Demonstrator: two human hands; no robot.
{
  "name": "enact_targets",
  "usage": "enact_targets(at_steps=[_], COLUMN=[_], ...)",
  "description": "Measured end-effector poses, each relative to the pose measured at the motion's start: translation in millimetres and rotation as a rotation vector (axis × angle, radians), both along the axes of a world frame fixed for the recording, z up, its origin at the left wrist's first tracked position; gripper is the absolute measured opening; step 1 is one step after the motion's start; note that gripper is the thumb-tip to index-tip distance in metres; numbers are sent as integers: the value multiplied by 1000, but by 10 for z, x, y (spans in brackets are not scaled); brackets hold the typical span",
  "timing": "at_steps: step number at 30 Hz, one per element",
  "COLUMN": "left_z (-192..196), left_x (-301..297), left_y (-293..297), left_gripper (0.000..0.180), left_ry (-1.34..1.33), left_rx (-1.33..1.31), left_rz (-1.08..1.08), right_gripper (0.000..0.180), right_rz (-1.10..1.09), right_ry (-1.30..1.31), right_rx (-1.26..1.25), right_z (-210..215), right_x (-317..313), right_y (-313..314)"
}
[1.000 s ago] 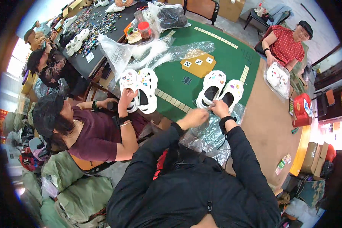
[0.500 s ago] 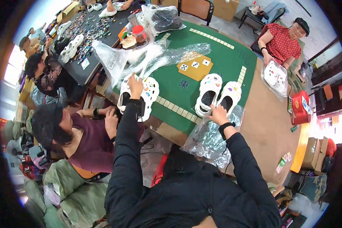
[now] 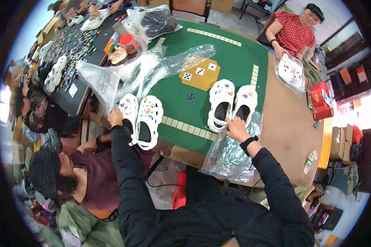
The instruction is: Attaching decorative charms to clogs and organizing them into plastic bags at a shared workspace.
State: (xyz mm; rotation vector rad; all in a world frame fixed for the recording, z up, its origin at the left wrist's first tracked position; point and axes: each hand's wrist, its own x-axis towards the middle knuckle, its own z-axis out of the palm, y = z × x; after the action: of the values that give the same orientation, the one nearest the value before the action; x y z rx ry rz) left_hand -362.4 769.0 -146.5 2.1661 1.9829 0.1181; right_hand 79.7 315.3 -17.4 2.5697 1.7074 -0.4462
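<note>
Two pairs of white clogs with colourful charms are in front of me. At the outer side of the left clog [image 3: 128, 108] in the left pair is my left hand [image 3: 115, 117], its fingers closed against the shoe's edge. Beside that shoe stands its mate [image 3: 149, 112], toe pointing away. My right hand [image 3: 237, 129] pinches at the heel of the left clog [image 3: 221, 102] in the right pair. The other right-pair clog [image 3: 247, 99] stands close by. Clear plastic bags [image 3: 231, 158] lie under and in front of this pair.
A green mahjong mat [image 3: 173, 78] with rows of tiles covers the table. Plastic bags [image 3: 99, 80] and a red-lidded jar [image 3: 128, 42] lie at the far left. A co-worker [image 3: 88, 173] sits close on my left; another [image 3: 292, 35], far right, holds bagged clogs [image 3: 292, 73].
My left hand has gone from the toe of the left pair to its outer side, and that pair sits slightly nearer me. My right hand stays at the right pair's heels.
</note>
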Motion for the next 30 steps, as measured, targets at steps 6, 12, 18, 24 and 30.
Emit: enact_targets(at_steps=[6, 12, 18, 24, 30], left_z=[178, 342, 652, 1281, 1332], left_x=[-352, -74, 405, -934, -458], left_y=[270, 270, 57, 747, 667], left_gripper=[48, 47, 34, 24, 21], left_ry=[145, 60, 6, -143, -333], left_rx=[-203, -308, -254, -336, -149], left_rz=[9, 141, -472, -854, -1254], right_gripper=[53, 51, 60, 60, 53], right_rz=[-3, -46, -46, -74, -167], right_ry=[23, 10, -12, 45, 88], right_rx=[41, 17, 25, 3, -36], right_z=[74, 47, -80, 38, -86], right_x=[-45, -18, 51, -2, 18], right_y=[43, 30, -72, 16, 96])
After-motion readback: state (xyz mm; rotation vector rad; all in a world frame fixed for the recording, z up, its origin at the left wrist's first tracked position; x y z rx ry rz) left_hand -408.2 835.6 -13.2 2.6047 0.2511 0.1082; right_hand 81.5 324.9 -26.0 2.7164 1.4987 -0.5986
